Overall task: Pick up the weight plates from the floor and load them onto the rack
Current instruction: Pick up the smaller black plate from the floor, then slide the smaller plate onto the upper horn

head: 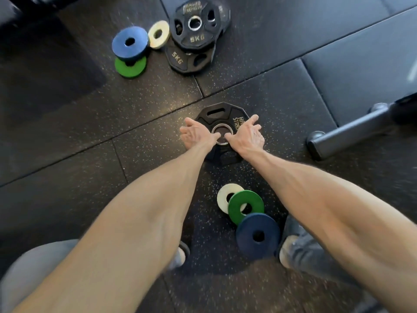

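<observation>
A black weight plate point(222, 123) is seen lying flat on the speckled rubber floor point(90, 132). The left hand point(196, 133) and right hand point(247, 134) are stretched over its two sides, fingers spread open, nothing gripped; contact cannot be told. Small white point(223, 195), green point(244, 207) and blue point(258, 236) discs are overlapped nearer the feet. More plates point(195, 30) are piled farther off.
</observation>
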`<state>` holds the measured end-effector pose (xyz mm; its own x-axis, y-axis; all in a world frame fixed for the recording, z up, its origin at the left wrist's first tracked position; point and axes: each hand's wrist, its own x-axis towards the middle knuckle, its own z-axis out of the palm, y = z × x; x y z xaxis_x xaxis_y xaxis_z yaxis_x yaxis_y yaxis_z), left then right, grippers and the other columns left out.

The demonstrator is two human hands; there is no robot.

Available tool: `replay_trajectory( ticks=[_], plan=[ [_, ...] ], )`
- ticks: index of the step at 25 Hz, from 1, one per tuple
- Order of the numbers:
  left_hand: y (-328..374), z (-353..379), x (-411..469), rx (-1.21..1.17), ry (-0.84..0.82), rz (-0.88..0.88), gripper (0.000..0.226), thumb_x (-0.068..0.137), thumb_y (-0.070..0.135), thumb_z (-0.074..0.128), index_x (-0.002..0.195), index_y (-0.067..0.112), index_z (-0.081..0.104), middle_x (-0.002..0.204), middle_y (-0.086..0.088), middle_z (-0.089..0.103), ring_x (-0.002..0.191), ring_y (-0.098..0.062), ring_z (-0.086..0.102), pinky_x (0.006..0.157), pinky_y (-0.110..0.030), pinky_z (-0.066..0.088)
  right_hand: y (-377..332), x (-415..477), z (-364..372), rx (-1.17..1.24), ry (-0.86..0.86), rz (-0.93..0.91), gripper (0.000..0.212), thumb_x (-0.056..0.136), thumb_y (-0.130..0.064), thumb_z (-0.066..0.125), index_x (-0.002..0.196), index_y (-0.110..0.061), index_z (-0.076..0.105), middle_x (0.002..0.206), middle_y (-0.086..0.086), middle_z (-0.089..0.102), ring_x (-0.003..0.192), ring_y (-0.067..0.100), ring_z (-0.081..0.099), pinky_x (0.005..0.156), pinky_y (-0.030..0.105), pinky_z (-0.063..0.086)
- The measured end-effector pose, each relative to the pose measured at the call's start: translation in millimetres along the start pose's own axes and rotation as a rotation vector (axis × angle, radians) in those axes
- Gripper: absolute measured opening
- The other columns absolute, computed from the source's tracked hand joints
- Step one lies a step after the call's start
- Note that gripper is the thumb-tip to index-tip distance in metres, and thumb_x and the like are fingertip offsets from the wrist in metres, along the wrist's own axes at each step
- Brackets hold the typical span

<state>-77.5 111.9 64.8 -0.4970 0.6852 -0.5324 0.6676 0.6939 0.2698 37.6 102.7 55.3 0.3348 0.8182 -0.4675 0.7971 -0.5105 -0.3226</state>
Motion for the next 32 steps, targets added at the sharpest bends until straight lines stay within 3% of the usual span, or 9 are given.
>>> replay_trajectory(
  ticks=[4,8,14,18,22,27,32],
  plan=[
    [42,-150,-124,0.036,0.007,0.134,0.090,0.072,0.046,0.082,0.131,0.004,0.029,0.133,-0.023,0.051,0.123,-0.038,0.050,0.100,-0.043,0.043,-36,-113,-157,0.087,0.051,0.014,0.098,0.077,-0.051,0.071,0.145,-0.005,0.019,0.129,0.023,0.048,0.115,0.041,0.056,0.095,0.043,0.044],
    [74,-270,-236,0.062,-0.028,0.245,0.096,0.071,0.046,0.082,0.138,0.005,0.026,0.138,-0.022,0.047,0.127,-0.040,0.046,0.100,-0.047,0.043,-54,-220,-287,0.153,0.115,0.058,0.096,0.077,-0.054,0.071,0.142,-0.007,0.020,0.127,0.021,0.049,0.115,0.040,0.056,0.093,0.042,0.045],
    [116,-354,-343,0.139,-0.120,0.487,0.106,0.067,0.054,0.082,0.143,0.007,0.024,0.137,-0.024,0.045,0.126,-0.040,0.048,0.100,-0.043,0.043,-45,-321,-400,0.304,0.269,0.218,0.095,0.072,-0.056,0.074,0.140,-0.012,0.023,0.130,0.017,0.048,0.120,0.039,0.055,0.095,0.043,0.046],
    [156,-366,-413,0.199,-0.174,0.717,0.107,0.069,0.052,0.081,0.146,0.010,0.020,0.138,-0.022,0.044,0.128,-0.038,0.047,0.099,-0.043,0.044,-8,-371,-456,0.428,0.442,0.324,0.095,0.072,-0.053,0.073,0.143,-0.013,0.023,0.136,0.018,0.046,0.121,0.038,0.054,0.095,0.044,0.046],
    [194,-351,-505,0.244,-0.205,0.893,0.101,0.069,0.052,0.080,0.143,0.012,0.024,0.137,-0.019,0.047,0.127,-0.037,0.049,0.097,-0.046,0.046,55,-419,-509,0.444,0.604,0.430,0.092,0.074,-0.054,0.073,0.139,-0.012,0.025,0.130,0.018,0.049,0.113,0.039,0.059,0.088,0.044,0.050],
    [239,-288,-636,0.224,-0.253,1.150,0.094,0.068,0.048,0.081,0.139,0.010,0.032,0.132,-0.019,0.051,0.123,-0.038,0.052,0.095,-0.049,0.047,177,-470,-564,0.505,0.797,0.553,0.080,0.079,-0.052,0.070,0.136,-0.014,0.029,0.126,0.015,0.050,0.108,0.038,0.061,0.083,0.043,0.050],
    [292,-208,-775,0.219,-0.262,1.354,0.100,0.067,0.051,0.081,0.141,0.012,0.027,0.134,-0.019,0.049,0.125,-0.038,0.050,0.096,-0.049,0.047,315,-504,-624,0.574,0.951,0.639,0.078,0.082,-0.048,0.070,0.137,-0.016,0.026,0.132,0.016,0.049,0.113,0.038,0.060,0.089,0.045,0.050]
  ],
)
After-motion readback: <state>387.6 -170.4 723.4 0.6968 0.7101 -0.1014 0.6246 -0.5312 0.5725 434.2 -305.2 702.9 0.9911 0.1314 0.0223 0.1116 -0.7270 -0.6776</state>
